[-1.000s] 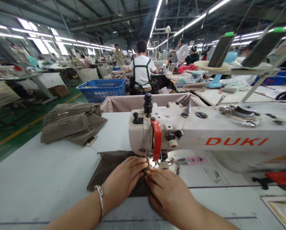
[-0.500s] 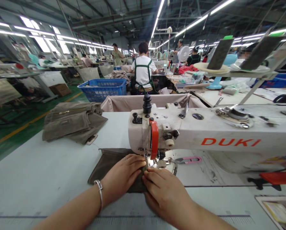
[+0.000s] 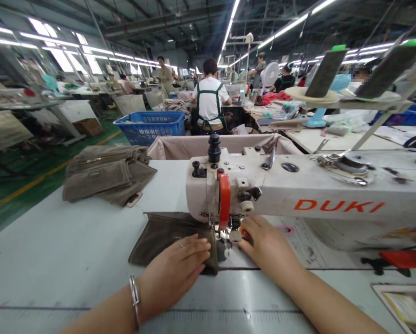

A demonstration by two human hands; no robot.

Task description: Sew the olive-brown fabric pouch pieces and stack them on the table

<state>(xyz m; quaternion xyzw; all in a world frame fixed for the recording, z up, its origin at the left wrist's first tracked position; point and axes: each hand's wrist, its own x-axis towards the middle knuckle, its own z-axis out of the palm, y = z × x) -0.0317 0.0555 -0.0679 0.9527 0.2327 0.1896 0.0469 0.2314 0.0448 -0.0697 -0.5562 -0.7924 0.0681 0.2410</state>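
Brown cloth (image 3: 155, 239), lower centre, under left hand (image 3: 180, 262): grip flat, unclasped. Right hand (image 3: 265, 239) by machine (image 3: 274, 178) head, grip can't tell. Looks like setup adjustment; next move calls for steady cloth.

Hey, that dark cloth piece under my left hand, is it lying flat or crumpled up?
Lying flat: the dark cloth piece shows a smooth surface and fairly straight edges around your left hand. The covered part is hidden.
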